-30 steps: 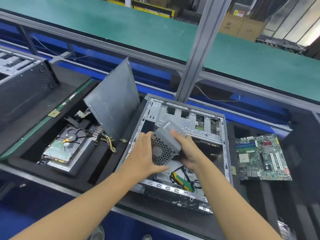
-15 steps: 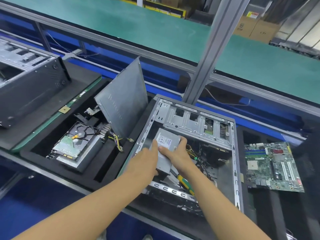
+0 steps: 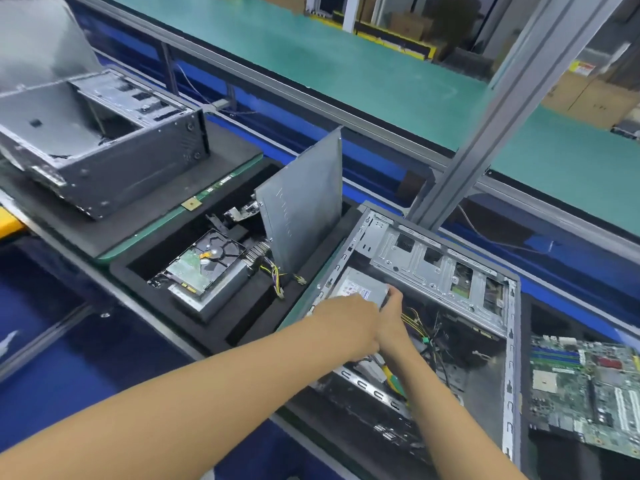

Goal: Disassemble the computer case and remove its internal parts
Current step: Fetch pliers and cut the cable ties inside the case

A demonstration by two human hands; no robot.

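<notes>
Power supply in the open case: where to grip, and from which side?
Likely by its opposite side walls, from above, through the computer case's open side. The power supply lies flat, label up, tucked into a corner, so only its top looks reachable.

Computer case (image 3: pixel 512 341) lies open on its side, lower right, gray frame showing. Silver power supply (image 3: pixel 363 287) sits in its upper-left corner, label up, yellow and black cables (image 3: pixel 415 317) beside it. Green motherboard (image 3: pixel 585 386) flat at far right; hard drive (image 3: pixel 204 265) centre-left; gray side panel (image 3: pixel 304 202) leaning upright at centre.
</notes>
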